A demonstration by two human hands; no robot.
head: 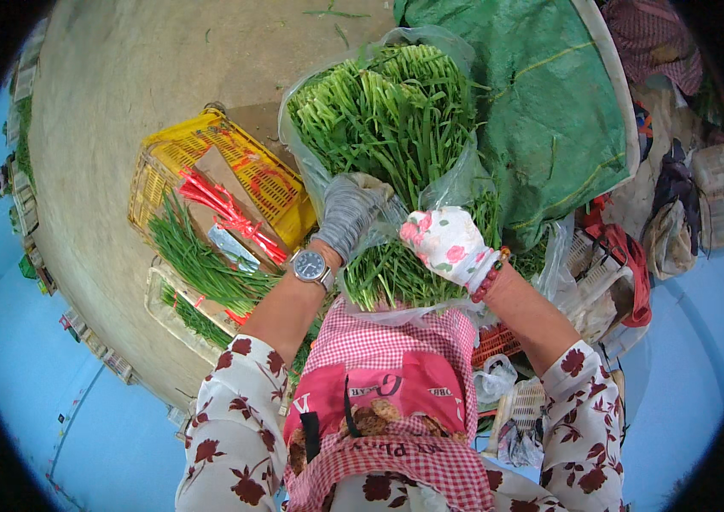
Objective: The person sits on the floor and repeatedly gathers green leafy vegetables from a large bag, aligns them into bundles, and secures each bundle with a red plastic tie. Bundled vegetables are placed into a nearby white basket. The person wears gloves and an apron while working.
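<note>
In front of me, bundled green leafy stalks lie in a clear plastic bag, their cut ends at the far side and at the side nearest me. My left hand, in a grey knit glove with a watch at the wrist, is closed on the bag's plastic over the middle of the stalks. Beside it, my right hand, in a white glove with a rose print and a beaded bracelet, also grips gathered plastic. The fingertips of both hands are partly hidden.
To the left stands a yellow plastic crate with a board, red ties, a metal blade and loose green stalks on it. A green tarpaulin lies at the right. Further right are a red cloth bag and crates.
</note>
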